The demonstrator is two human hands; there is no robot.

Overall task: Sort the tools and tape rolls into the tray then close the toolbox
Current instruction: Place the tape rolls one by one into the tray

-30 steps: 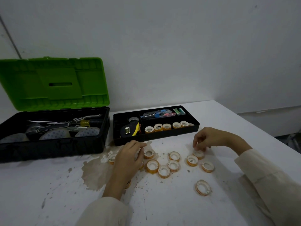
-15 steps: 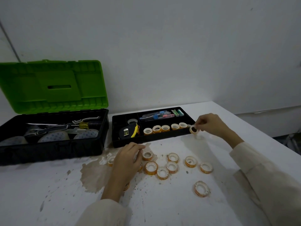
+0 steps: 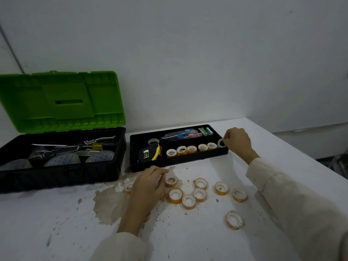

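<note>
Here the right hand (image 3: 238, 142) reaches forward over the table, its thumb and forefinger pinching a tape roll (image 3: 221, 143) held on edge at the right end of the tray (image 3: 178, 161), over the front corner. Whether the roll touches the tray floor cannot be told. A cream sleeve (image 3: 282, 194) runs back from the wrist toward the lower right. The left hand (image 3: 148, 184) lies palm down near the tray's front wall, fingers curled over the left part of the loose tape rolls (image 3: 188, 201). The palm hides what is under it, so whether it grips one of them cannot be told. One roll shows at its left edge and another sits just beside its fingertips. The other loose rolls lie flat on the white table (image 3: 56, 232) to the right of that hand, most in a close cluster, one apart and nearer the person. In the tray's front compartment a row of five rolls (image 3: 191, 149) stands just left of the pinched one. A yellow and black tape measure (image 3: 148, 153) sits in the left compartment with a grey roll (image 3: 153, 141) behind it, and pens and other slim tools (image 3: 178, 135) fill the rear compartment. Just beside the tray on its left, the toolbox (image 3: 56, 176) stands with its green lid (image 3: 62, 100) up, a yellow-handled screwdriver (image 3: 97, 146) among the tools inside. A brownish stain (image 3: 107, 204) marks the table by the left wrist
</note>
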